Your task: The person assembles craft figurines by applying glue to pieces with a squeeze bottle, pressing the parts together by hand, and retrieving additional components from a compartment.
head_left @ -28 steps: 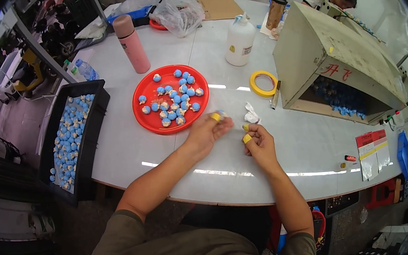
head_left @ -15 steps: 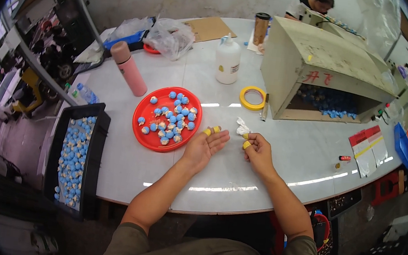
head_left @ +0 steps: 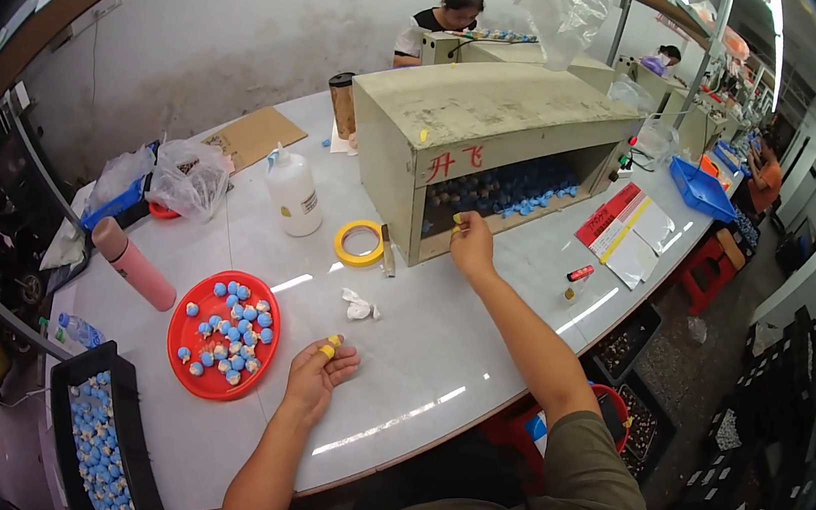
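Note:
My left hand point(head_left: 316, 378) hovers over the table near its front edge, palm turned up. Its fingers are loosely curled and apart, with yellow tape on some fingers, and nothing shows in it. My right hand point(head_left: 472, 245) is at the mouth of a beige box point(head_left: 504, 115), its taped fingertips curled together; whatever they hold, if anything, cannot be made out. Small blue pieces point(head_left: 535, 199) lie inside the box. A crumpled white tissue point(head_left: 359, 305) rests on the table between my hands. A red round tray point(head_left: 221, 390) of blue-and-cream balls point(head_left: 236, 334) stands left of my left hand.
A black bin point(head_left: 138, 461) of similar balls stands at the left. Behind the tray are a pink flask point(head_left: 135, 264), a white bottle point(head_left: 292, 196), a yellow tape roll point(head_left: 340, 243) and a cutter knife point(head_left: 388, 251). Red-and-white papers point(head_left: 632, 230) lie right. A person point(head_left: 445, 17) sits beyond the box.
The view has swung to the right. My right hand has left the white tissue and reached forward to the box opening. My left hand stays low over the table, its fingers slightly more curled.

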